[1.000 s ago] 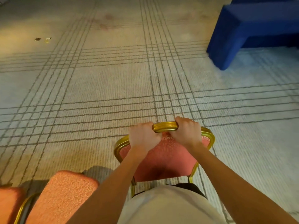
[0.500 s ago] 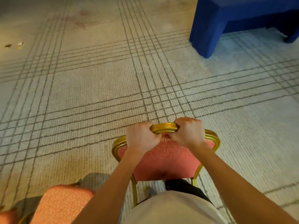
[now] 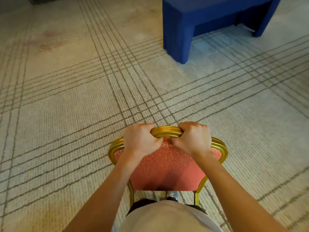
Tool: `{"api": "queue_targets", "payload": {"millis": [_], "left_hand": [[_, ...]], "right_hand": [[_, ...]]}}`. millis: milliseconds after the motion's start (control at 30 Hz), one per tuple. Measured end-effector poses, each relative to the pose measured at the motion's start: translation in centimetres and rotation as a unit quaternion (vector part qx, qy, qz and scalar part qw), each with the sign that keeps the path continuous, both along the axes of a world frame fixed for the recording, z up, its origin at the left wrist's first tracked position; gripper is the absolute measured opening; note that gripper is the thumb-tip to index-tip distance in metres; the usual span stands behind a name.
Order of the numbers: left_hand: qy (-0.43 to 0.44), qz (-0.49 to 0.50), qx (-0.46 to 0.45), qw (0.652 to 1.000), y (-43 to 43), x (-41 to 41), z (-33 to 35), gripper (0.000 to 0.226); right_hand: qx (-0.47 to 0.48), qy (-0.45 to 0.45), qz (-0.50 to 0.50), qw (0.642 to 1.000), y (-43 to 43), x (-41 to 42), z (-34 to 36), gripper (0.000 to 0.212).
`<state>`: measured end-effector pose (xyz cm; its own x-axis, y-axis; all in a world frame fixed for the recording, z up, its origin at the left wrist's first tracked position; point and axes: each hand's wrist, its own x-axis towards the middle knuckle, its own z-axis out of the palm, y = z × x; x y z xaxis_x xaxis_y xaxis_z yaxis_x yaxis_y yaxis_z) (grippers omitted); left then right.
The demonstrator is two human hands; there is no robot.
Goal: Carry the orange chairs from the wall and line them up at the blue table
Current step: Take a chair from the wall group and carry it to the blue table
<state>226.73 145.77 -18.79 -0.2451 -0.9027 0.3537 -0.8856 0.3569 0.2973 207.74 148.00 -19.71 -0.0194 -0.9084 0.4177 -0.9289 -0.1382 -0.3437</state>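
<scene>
While held, chair seat unseen.

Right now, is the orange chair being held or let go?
Held: the left hand and right hand both curl round the gold top rail of the orange chair.

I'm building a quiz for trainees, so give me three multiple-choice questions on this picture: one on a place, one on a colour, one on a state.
1. Where is the blue table from the orange chair? A. Ahead, to the right. B. Directly left. C. Behind the person.
2. What colour is the chair's frame? A. Silver. B. Black. C. Gold.
3. What holds the top rail? A. Nothing. B. The left grip and the right grip. C. Only one grip.
Answers: 1 A, the table stands beyond the chair at upper right; 2 C, the rail shines gold; 3 B, both curl round it.
</scene>
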Motion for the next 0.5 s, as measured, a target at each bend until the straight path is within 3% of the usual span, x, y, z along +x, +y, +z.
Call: {"api": "queue_targets", "payload": {"millis": [500], "left_hand": [[0.03, -0.104, 0.011, 0.994, -17.5, -10.2, 0.7, 0.042]], "right_hand": [[-0.015, 0.013, -0.076, 0.997, -14.1, -9.7, 0.6, 0.04]]}}
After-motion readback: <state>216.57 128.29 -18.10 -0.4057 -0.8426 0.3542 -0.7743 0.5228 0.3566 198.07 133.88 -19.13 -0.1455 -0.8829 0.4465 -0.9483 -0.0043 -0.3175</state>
